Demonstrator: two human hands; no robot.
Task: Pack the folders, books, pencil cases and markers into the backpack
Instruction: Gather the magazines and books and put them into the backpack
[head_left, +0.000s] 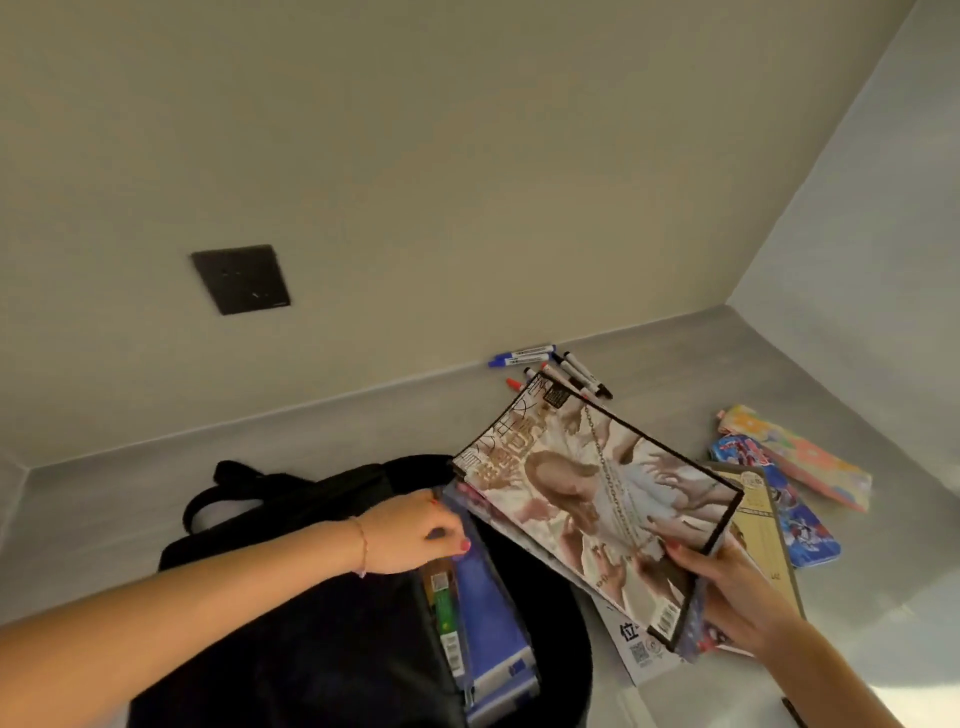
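Head view looks down on a grey table (675, 364) set into a wall corner, with a black backpack (291, 597) lying open at lower centre. Its mouth faces the lower right, and a blue folder (493, 623) stands in it on edge beside some thinner spines, its long axis running from upper left to lower right.

The left hand (410, 530) reaches across the backpack with its fingers curled onto the top edge of the blue folder and the bag's rim, pinching there; exactly which of the two it grips I cannot tell.

The right hand (727, 587) is clamped on the lower right corner of a stack of books (597, 509), thumb on top and fingers under. The top one has a black-bordered cover with a pale picture. The stack is held tilted above the table, its long axis running from the upper left, near the backpack's mouth, down to the right hand. Its upper left corner sits just beside the left hand.

More books (758, 525) lie flat on the table beneath the stack. Two pencil cases (800, 462) lie further right, one blue, one flowered. Several markers (550, 364) are scattered near the back wall, a dark wall socket (240, 279) above them to the left.
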